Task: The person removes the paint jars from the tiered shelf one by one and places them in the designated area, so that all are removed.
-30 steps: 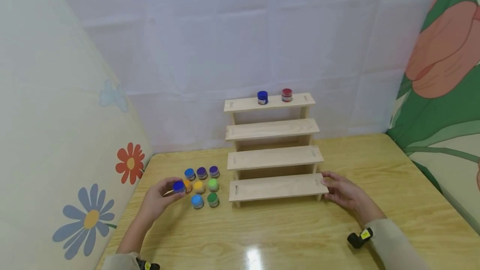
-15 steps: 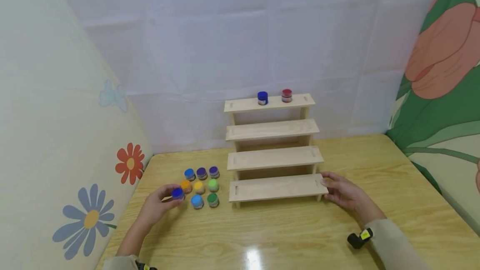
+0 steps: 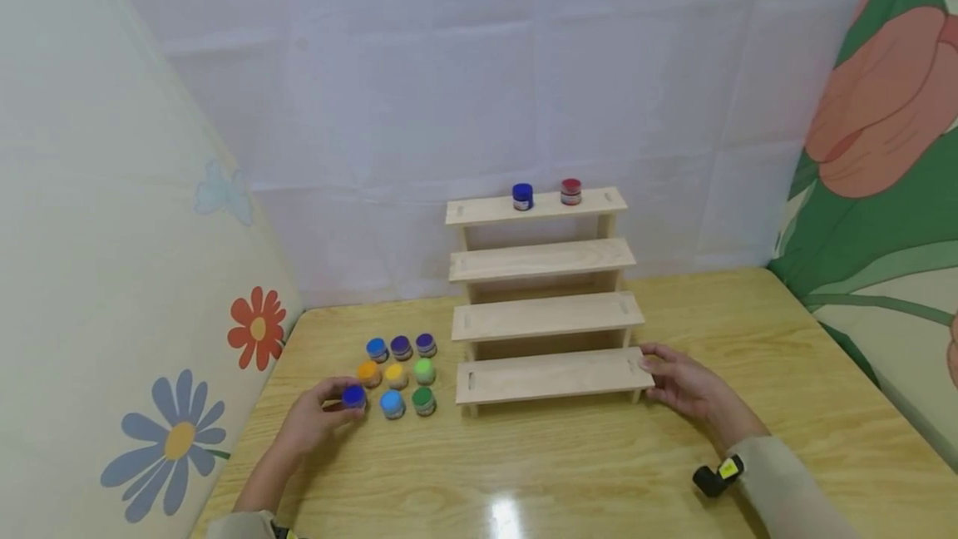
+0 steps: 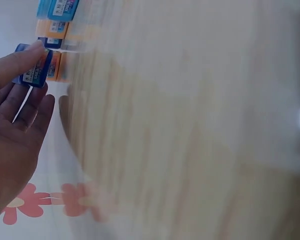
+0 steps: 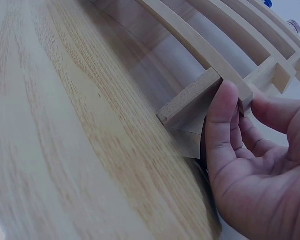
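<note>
Between thumb and fingers of my left hand (image 3: 310,420) is a small dark blue paint jar (image 3: 354,397), at the front left of the grouped jars. The left wrist view shows the thumb on one side of this jar (image 4: 35,72); whether its base touches the table cannot be told. Beside it stand a light blue jar (image 3: 392,404) and a green jar (image 3: 423,401), with an orange jar (image 3: 369,373) behind. My right hand (image 3: 684,385) pinches the right end of the lowest step of a wooden tiered stand (image 3: 550,377), thumb on top, fingers below.
On the stand's top step sit a blue jar (image 3: 522,197) and a red jar (image 3: 571,192). Yellow (image 3: 396,376), light green (image 3: 424,371), blue (image 3: 377,349) and two purple jars (image 3: 402,347) stand on the wooden table (image 3: 449,472). White cloth (image 3: 404,106) hangs behind.
My left hand has moved the dark blue jar toward the front edge and slightly left, away from the orange jar to beside the light blue one. The right hand stays on the stand.
</note>
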`<action>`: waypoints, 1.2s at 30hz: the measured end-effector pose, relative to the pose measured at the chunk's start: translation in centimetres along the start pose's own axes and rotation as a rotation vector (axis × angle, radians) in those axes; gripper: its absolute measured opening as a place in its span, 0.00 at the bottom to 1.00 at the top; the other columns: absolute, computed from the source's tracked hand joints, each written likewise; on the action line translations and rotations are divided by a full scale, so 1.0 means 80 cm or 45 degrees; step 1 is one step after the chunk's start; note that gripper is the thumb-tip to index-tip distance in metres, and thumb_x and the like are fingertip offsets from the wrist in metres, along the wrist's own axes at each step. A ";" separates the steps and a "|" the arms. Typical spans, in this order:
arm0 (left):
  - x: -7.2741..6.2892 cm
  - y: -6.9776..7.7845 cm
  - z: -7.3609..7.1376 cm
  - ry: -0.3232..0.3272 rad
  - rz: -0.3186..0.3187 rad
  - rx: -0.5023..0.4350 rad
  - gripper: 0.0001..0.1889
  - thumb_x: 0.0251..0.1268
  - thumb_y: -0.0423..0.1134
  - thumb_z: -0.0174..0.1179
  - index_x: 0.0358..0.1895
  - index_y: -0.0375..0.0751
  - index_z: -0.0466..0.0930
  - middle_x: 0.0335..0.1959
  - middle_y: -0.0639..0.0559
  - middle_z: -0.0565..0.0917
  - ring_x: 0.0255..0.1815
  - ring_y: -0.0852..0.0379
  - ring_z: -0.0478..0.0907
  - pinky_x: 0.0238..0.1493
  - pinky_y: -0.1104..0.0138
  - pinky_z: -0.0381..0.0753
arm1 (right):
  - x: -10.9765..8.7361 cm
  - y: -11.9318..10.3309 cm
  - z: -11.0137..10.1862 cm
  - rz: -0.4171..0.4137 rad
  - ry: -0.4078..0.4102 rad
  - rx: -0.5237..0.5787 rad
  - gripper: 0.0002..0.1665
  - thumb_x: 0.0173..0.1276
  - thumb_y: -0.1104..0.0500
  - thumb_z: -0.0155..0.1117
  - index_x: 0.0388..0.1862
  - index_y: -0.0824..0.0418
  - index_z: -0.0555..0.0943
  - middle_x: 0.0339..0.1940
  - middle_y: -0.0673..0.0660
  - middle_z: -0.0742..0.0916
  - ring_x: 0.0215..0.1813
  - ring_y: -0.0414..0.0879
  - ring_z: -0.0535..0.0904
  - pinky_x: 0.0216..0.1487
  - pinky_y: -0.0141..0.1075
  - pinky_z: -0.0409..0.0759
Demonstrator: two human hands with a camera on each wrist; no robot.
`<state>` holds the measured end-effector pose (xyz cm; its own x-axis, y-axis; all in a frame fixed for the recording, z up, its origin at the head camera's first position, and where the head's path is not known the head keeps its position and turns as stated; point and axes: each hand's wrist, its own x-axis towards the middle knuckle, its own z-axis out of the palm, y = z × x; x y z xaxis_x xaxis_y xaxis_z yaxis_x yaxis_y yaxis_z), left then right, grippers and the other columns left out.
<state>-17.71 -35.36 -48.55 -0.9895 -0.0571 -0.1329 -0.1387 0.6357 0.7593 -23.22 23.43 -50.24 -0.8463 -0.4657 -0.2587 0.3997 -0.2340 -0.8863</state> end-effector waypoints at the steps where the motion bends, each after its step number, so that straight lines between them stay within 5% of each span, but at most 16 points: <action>1: 0.000 0.000 0.000 -0.005 0.000 0.010 0.28 0.64 0.41 0.71 0.65 0.36 0.75 0.64 0.34 0.78 0.63 0.35 0.75 0.64 0.42 0.75 | 0.000 0.000 0.000 0.002 -0.001 0.003 0.11 0.81 0.63 0.51 0.56 0.51 0.73 0.42 0.52 0.86 0.40 0.41 0.83 0.36 0.28 0.84; 19: 0.005 0.009 0.004 -0.071 -0.008 0.056 0.24 0.64 0.38 0.70 0.62 0.40 0.77 0.65 0.36 0.77 0.61 0.37 0.76 0.63 0.42 0.75 | 0.003 0.002 -0.002 -0.003 -0.045 0.024 0.11 0.82 0.64 0.49 0.53 0.50 0.73 0.42 0.52 0.86 0.40 0.41 0.83 0.36 0.28 0.84; 27: 0.007 0.030 -0.016 -0.057 0.161 0.119 0.29 0.64 0.43 0.71 0.64 0.35 0.74 0.56 0.40 0.80 0.57 0.42 0.75 0.55 0.54 0.77 | 0.003 0.001 -0.002 0.004 -0.027 0.014 0.11 0.81 0.63 0.51 0.56 0.50 0.72 0.42 0.52 0.85 0.40 0.41 0.83 0.36 0.28 0.84; 36: 0.028 0.093 -0.029 0.008 0.365 0.070 0.29 0.69 0.47 0.66 0.67 0.37 0.72 0.63 0.36 0.76 0.64 0.36 0.70 0.65 0.43 0.71 | 0.003 0.001 -0.005 0.006 -0.026 0.010 0.10 0.81 0.62 0.52 0.56 0.50 0.72 0.43 0.52 0.86 0.40 0.41 0.84 0.36 0.29 0.83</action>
<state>-21.05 -32.59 -41.72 -0.9882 0.1262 0.0867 0.1492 0.6672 0.7298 -23.50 23.62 -50.50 -0.8371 -0.4840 -0.2552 0.4067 -0.2383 -0.8820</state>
